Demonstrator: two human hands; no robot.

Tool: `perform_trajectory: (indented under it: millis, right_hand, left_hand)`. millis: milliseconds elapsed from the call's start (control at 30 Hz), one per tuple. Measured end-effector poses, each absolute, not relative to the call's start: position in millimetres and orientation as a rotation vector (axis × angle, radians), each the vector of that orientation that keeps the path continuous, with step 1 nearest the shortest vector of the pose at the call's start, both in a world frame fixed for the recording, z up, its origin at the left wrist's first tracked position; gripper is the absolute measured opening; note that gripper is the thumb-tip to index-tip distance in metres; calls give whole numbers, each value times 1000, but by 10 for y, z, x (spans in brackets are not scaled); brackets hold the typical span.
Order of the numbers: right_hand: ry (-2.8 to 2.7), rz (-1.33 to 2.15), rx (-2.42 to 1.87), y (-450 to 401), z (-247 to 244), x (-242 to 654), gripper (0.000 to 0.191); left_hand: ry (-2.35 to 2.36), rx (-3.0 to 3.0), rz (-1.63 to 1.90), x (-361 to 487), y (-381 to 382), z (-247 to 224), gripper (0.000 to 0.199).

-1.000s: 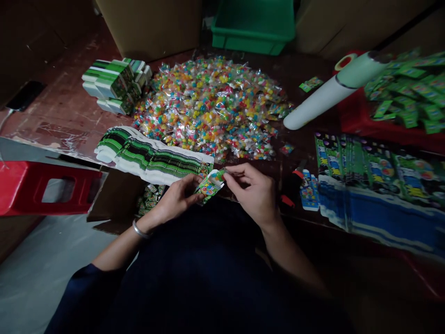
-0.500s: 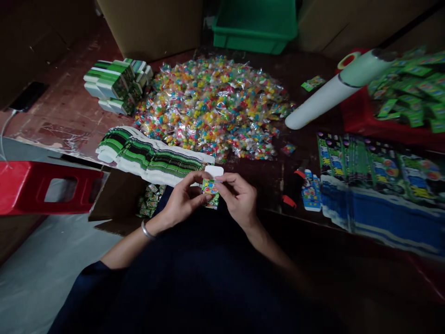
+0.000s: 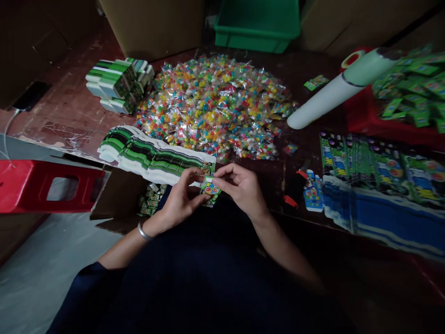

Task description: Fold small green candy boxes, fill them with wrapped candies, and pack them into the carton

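A small green printed candy box [image 3: 210, 189] is held between my hands, just over the front edge of the table. My left hand [image 3: 183, 197] grips its left side between thumb and fingers. The fingertips of my right hand [image 3: 241, 188] pinch its top end, where the flap lies folded down. Just behind my left hand runs a row of flattened green-and-white boxes [image 3: 153, 155]. Beyond them rises a large heap of clear bags of colourful candies [image 3: 215, 106].
An open carton [image 3: 118, 197] with small green packs stands below the table edge, beside a red stool [image 3: 52, 185]. To the right lie a black-and-red cutter [image 3: 295, 188], blue-and-green printed packaging [image 3: 378, 204] and a white roll [image 3: 320, 102]. A green bin [image 3: 257, 39] is at the back.
The white flap that stood up at the box's top is now folded down under my right fingers. My left hand keeps its hold on the box.
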State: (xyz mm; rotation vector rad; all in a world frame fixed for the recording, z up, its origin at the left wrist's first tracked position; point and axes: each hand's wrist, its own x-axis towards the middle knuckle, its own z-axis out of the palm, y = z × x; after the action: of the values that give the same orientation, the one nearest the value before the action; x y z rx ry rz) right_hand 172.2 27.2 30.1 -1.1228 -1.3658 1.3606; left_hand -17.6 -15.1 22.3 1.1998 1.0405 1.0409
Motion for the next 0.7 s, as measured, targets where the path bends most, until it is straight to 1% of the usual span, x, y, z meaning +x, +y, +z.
perform_trajectory:
  millis: [167,300,400,467,567,600,667,700]
  right_hand:
    - [-1386,1428,-1134,391,334,1781,24]
    - [-1488,1316,-1084,337,396,1740,25]
    - [-1591,1153,-1047,234,410,1716,30]
    - [-1670,1104,-1017,183,372,1731,30]
    - [-1860,988,-984,175,232,1784,16]
    - [-1946,916,-990,187,169,1798,22]
    - [-2123,765,-1028,216,38,1809,49]
    - [-2204,710,-1047,228,-23,1804,57]
  left_hand:
    - [1024,1347,967,-264,-168,279,54]
    - [1012,1271,922,-262,-186,290,57]
    - [1011,1177,924,-265,-194,304,46]
    - [1029,1175,858,-355,-195,356,39]
    - [1074,1359,575,-707,-198,472,32]
    - [1116,1462,459,-868,-202,504,31]
    - [1205,1654,317,-1194,-216,535,33]
    - [1261,1688,310,-1335,-224,537,33]
